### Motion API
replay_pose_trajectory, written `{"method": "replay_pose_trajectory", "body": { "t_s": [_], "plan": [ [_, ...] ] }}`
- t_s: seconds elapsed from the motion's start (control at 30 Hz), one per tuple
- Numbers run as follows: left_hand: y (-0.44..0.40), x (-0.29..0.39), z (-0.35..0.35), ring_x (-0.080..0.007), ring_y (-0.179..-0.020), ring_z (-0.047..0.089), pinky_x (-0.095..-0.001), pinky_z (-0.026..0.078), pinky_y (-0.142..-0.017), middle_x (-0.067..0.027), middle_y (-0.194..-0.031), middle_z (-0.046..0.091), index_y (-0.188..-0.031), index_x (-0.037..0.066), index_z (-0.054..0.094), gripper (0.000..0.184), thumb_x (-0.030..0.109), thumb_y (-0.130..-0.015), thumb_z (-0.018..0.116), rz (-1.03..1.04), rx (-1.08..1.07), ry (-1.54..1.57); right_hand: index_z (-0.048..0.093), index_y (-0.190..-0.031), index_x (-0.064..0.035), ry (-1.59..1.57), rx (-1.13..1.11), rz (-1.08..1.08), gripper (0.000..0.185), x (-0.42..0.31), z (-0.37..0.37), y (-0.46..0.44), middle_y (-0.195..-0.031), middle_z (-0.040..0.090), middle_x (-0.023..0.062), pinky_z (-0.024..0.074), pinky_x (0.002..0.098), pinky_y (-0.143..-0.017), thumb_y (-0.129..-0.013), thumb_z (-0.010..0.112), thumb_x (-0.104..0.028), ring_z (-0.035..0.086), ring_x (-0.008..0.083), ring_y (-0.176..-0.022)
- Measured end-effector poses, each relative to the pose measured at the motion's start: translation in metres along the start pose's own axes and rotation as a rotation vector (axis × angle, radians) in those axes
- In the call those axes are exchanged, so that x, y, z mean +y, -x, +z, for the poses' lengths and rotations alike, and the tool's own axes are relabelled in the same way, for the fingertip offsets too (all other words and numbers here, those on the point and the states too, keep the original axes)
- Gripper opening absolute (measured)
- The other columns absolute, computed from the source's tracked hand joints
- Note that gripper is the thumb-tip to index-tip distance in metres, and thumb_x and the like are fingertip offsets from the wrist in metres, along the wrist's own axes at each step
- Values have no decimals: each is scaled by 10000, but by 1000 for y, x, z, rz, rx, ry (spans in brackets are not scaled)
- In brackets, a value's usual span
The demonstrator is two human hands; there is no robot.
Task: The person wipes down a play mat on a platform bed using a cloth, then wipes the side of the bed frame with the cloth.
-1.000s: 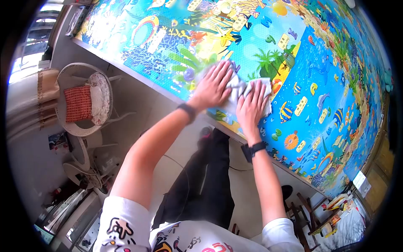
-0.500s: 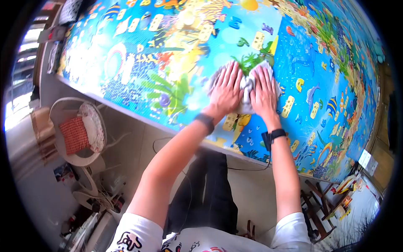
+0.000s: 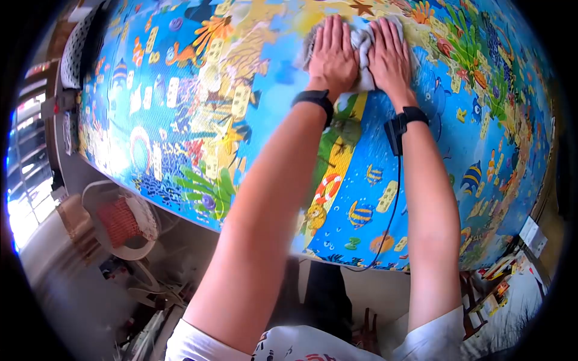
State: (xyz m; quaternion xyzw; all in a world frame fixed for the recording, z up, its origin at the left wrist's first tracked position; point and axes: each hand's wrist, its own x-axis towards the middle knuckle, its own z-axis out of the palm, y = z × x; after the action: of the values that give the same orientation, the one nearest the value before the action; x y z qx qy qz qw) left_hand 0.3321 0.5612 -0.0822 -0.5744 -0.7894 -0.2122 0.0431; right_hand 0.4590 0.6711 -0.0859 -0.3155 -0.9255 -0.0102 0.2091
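Head view: cloth (image 3: 363, 65) now farther from near edge of tabletop (image 3: 280, 81), so wiping reaches deeper across. Left hand (image 3: 333, 59) and right hand (image 3: 389, 63) press it flat, fingers (image 3: 328, 35) straight, slightly apart, not clamped.

From my end I'm seeing a greyish-white cloth (image 3: 363, 54), kinda rumpled, ridge bunched up the middle, lying on a shiny blue sea-print table cover (image 3: 271, 90) with cartoon fish.

Daylight from the left window (image 3: 29, 150) glares on the tabletop (image 3: 259, 111); black-rimmed edges bend and blur.
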Motion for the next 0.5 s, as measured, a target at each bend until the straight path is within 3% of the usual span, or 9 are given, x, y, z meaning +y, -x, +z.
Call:
{"method": "replay_pose_trajectory", "body": {
  "t_s": [0.1, 0.2, 0.4, 0.5],
  "plan": [
    [-39, -11, 15, -393, -1557, 228, -496, 188, -1267, -258, -1644, 300, -1548, -64, 357, 665, 359, -1041, 430, 22, 14, 24, 473, -1529, -158, -40, 68, -24, 522, 17, 10, -33, -1628, 399, 79, 333, 538, -1187, -1031, 504, -312, 346, 287, -1517],
    [-73, -16, 19, -425, -1534, 265, -519, 223, -1253, -278, -1624, 327, -1547, -76, 345, 629, 246, -1009, 395, 28, -4, 10, 610, -1364, 0, 41, 84, -47, 480, 24, 10, -65, -1501, 525, 174, 285, 500, -1229, -987, 528, -286, 421, 325, -1454],
    [-107, -27, 23, -422, -1539, 250, -497, 207, -1259, -290, -1632, 300, -1555, -90, 309, 640, 200, -996, 425, 49, -28, 56, 623, -1341, 9, -7, 178, 20, 461, 34, 31, -85, -1472, 561, 182, 301, 505, -1210, -1015, 486, -286, 450, 337, -1433],
    [-111, -42, 42, -447, -1529, 253, -513, 216, -1252, -305, -1617, 314, -1550, -92, 313, 651, 218, -994, 449, 147, 72, -64, 624, -1342, 18, 6, 191, 3, 482, 39, 42, -84, -1490, 541, 191, 286, 533, -1212, -999, 499, -297, 446, 345, -1434]
  ]
}}
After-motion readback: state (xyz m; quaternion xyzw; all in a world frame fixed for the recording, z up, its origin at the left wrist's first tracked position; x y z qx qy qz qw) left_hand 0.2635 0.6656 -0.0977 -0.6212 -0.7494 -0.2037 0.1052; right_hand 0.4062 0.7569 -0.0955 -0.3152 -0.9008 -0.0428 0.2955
